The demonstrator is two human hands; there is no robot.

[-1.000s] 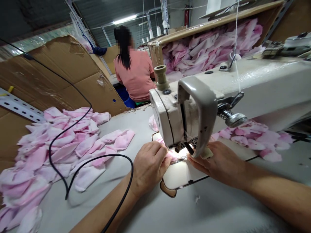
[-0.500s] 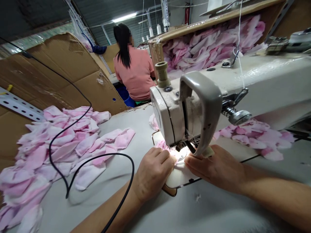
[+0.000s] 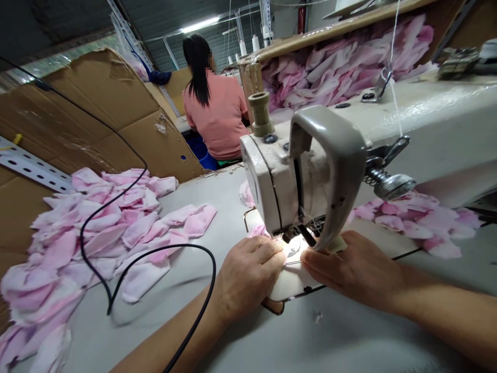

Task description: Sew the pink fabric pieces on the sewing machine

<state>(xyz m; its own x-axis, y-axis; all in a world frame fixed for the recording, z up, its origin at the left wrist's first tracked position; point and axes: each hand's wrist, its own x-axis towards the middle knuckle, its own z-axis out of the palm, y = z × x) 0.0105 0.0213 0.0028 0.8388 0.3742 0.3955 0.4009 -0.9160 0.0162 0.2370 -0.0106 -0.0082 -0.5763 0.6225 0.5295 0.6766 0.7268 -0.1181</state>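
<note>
In the head view a white sewing machine [image 3: 267, 178] stands before me, its lamp lighting the needle area. My left hand [image 3: 250, 272] is closed on a pink-and-white fabric piece [image 3: 259, 230], left of the presser foot. Most of that piece is hidden behind my knuckles and the machine head. On the other side, my right hand [image 3: 359, 272] has its fingers pressed together near the foot, below the machine's grey curved guard [image 3: 345, 150]. Whatever those fingertips hold is lost in glare and behind the guard.
A heap of pink-and-white fabric [image 3: 104, 223] covers the table's left side, crossed by a looping black cable [image 3: 212, 269]. More pink pieces [image 3: 417, 220] lie under the machine arm. Behind it, a cardboard box [image 3: 251, 80] holds pink fabric. A person [image 3: 217, 111] sits beyond with back turned.
The view has shifted slightly, so the machine sits a little further right. My left fingers have moved closer to the presser foot, and less pink fabric shows beside them. My right hand keeps its place.
</note>
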